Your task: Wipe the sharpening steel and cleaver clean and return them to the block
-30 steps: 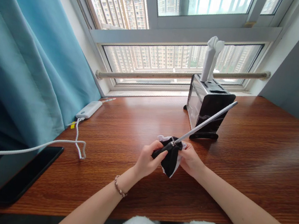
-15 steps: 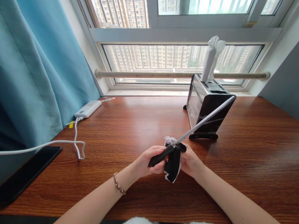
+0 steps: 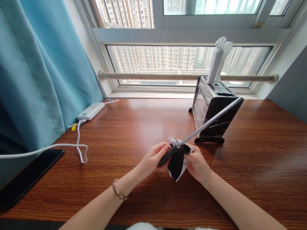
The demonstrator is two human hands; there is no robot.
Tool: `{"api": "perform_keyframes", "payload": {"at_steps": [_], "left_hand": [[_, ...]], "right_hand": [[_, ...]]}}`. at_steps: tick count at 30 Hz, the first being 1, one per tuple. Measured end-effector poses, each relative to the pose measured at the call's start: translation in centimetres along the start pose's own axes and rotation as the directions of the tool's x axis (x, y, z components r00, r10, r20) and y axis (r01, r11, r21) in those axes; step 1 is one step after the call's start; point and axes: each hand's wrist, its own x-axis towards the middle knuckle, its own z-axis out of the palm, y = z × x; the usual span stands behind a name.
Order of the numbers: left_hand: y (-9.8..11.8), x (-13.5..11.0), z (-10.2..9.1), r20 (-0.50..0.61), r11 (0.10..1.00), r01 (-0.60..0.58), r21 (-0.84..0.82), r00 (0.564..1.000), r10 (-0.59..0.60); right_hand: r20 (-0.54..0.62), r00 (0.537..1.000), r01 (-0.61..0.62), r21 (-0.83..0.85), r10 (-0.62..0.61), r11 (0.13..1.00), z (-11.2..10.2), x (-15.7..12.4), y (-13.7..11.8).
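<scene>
Gripping black-handled rod [image 3: 207, 123] in closed left hand [image 3: 152, 159], pinching cloth [image 3: 176, 166] in right hand [image 3: 197, 164]. Blocking part of rack [image 3: 218, 129] on table [image 3: 127, 130], well apart from yellow tag [image 3: 74, 127], unreadably small.

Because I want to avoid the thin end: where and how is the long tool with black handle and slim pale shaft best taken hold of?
Probably by its black handle, from the left: this end is thicker and points lower left, where the left hand holds it. The slim pale shaft slants away, upper right; the black and white cloth in the right hand crowds the handle's right side.
</scene>
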Motion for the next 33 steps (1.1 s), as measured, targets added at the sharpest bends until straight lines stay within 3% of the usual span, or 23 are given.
{"api": "perform_keyframes", "payload": {"at_steps": [2, 5, 8, 13, 15, 17, 24, 33], "left_hand": [[-0.4, -0.3, 0.1, -0.103, 0.955, -0.139, 0.262, 0.980, 0.171], [-0.7, -0.7, 0.1, -0.082, 0.767, -0.276, 0.579, 0.917, 0.391], [-0.5, -0.9, 0.2, -0.052, 0.709, -0.291, 0.642, 0.906, 0.419], [-0.1, -0.6, 0.4, -0.044, 0.908, -0.189, 0.374, 0.974, 0.221], [-0.2, -0.5, 0.4, 0.020, 0.981, -0.088, 0.173, 0.996, 0.086], [-0.3, -0.4, 0.2, 0.112, 1.000, 0.011, -0.004, 0.994, -0.010], [-0.3, -0.3, -0.2, 0.335, 0.908, 0.230, -0.351, 0.936, -0.108], [-0.8, -0.3, -0.6, 0.449, 0.770, 0.365, -0.523, 0.886, -0.115]], "right_hand": [[-0.032, 0.999, 0.025, -0.038, -0.027, 0.999, 0.2, -0.1, 0.0], [-0.049, 0.997, 0.055, -0.094, -0.060, 0.994, 0.4, -0.2, 0.1], [-0.037, 0.996, 0.072, -0.122, -0.077, 0.990, 0.5, -0.2, 0.2], [-0.006, 1.000, 0.022, -0.075, -0.022, 0.997, 0.2, 0.0, -0.1], [0.000, 1.000, 0.019, -0.042, -0.019, 0.999, 0.0, 0.0, -0.1], [0.006, 1.000, 0.006, -0.030, -0.006, 1.000, -0.2, 0.1, -0.1], [-0.018, 0.998, -0.062, -0.044, 0.061, 0.997, -0.5, 0.2, 0.3], [-0.054, 0.998, -0.037, 0.030, 0.038, 0.999, -0.1, 0.4, -0.4]]}}
